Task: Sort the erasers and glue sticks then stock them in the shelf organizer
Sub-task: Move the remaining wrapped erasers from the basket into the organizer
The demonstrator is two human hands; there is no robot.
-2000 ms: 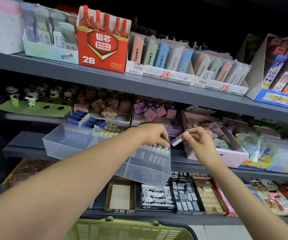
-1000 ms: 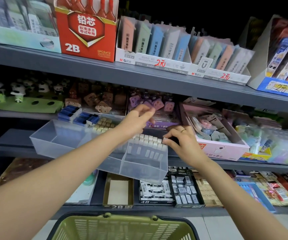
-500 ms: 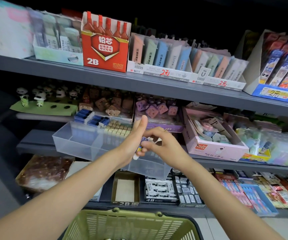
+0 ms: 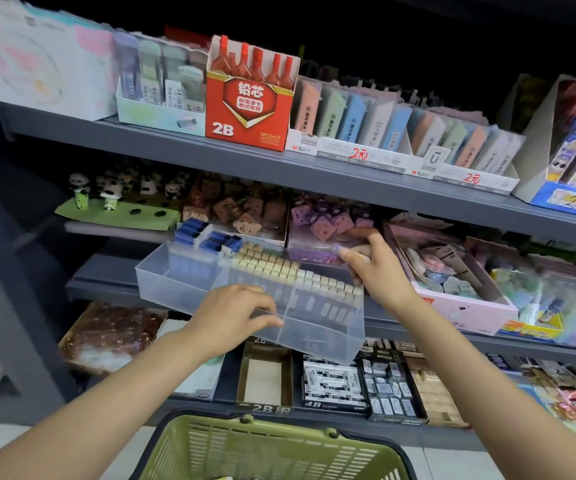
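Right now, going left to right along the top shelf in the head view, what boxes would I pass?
Pale pink-patterned box → small box of upright packets → red 2B lead box → white trays of pastel packs marked 2元 → blue-fronted display box.
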